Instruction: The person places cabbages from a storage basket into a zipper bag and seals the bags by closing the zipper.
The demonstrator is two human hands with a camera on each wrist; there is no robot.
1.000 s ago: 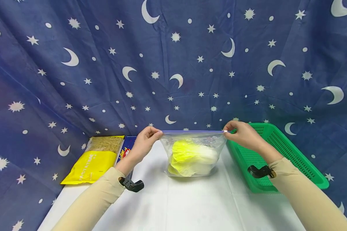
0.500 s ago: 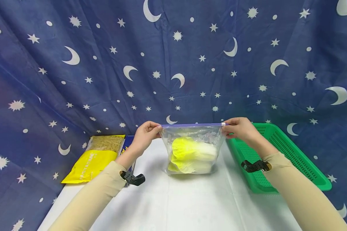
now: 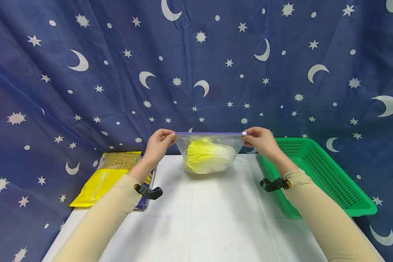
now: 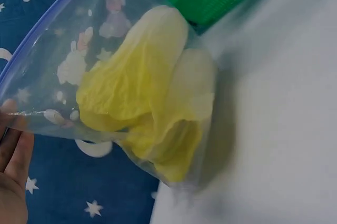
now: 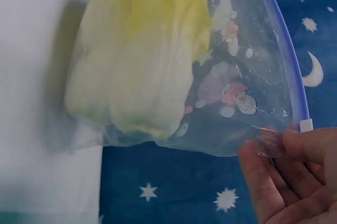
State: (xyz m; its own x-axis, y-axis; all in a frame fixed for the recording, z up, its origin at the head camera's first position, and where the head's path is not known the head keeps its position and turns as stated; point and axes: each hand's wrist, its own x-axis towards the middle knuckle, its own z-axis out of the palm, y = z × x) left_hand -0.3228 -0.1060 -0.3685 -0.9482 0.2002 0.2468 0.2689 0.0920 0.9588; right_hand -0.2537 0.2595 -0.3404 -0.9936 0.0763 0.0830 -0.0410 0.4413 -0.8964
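A clear zip bag (image 3: 230, 141) with a purple top strip is stretched between both hands. Inside it lie pieces of napa cabbage (image 3: 209, 156), yellow at the leaf end and white at the stem. My left hand (image 3: 158, 145) pinches the bag's top left corner between thumb and fingers. At the top right corner my right hand (image 3: 262, 142) pinches the bag beside the white slider (image 5: 306, 125). Cartoon figures are printed on the bag, as both wrist views show. The bag's bottom is near the table's back part; the head view does not settle whether it touches.
A green plastic basket (image 3: 334, 171) stands at the right of the white table (image 3: 199, 218). On the left a yellow pasta bag (image 3: 101, 185) lies over a dark blue package (image 3: 144, 202), partly hidden by the left arm. A blue curtain (image 3: 196, 54) hangs close behind.
Both hands have moved up and away with the bag, and slightly left. The cabbage has shifted with it toward the table's back edge. Both hands keep their pinch.
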